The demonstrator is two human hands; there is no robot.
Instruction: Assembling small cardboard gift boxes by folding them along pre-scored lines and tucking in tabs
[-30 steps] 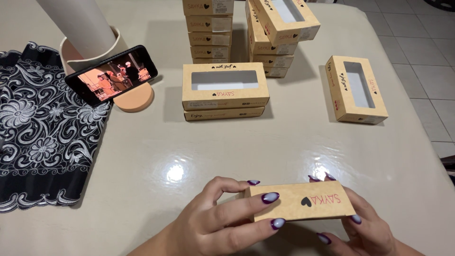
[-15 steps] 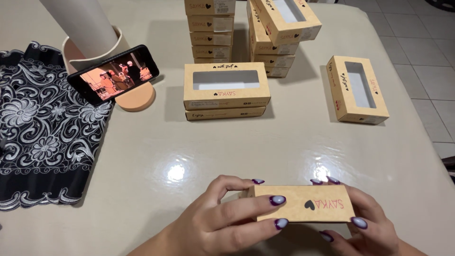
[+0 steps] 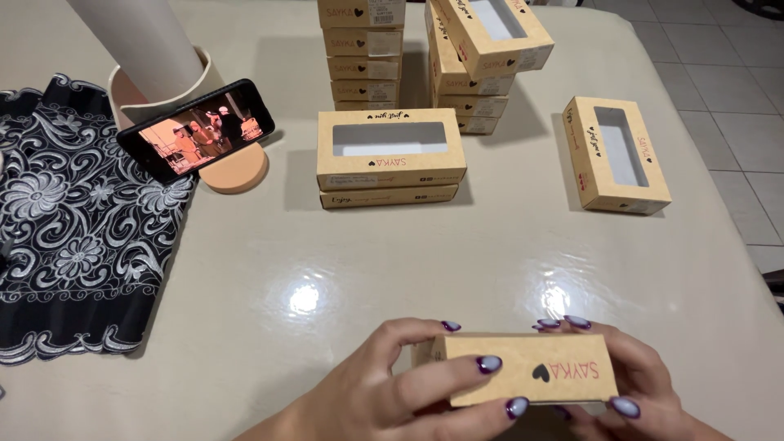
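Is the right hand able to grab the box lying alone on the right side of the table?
Probably not right now: the right hand is busy gripping the small box. Otherwise, bare table leaves the way to the windowed box free.

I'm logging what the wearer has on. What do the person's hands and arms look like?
Both the left hand and the right hand are bare, with no gloves, rings or sleeves in view. The nails are long, rounded and painted purple with paler, shiny centres.

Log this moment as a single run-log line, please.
left hand: holds kraft box | right hand: holds same box | above: table
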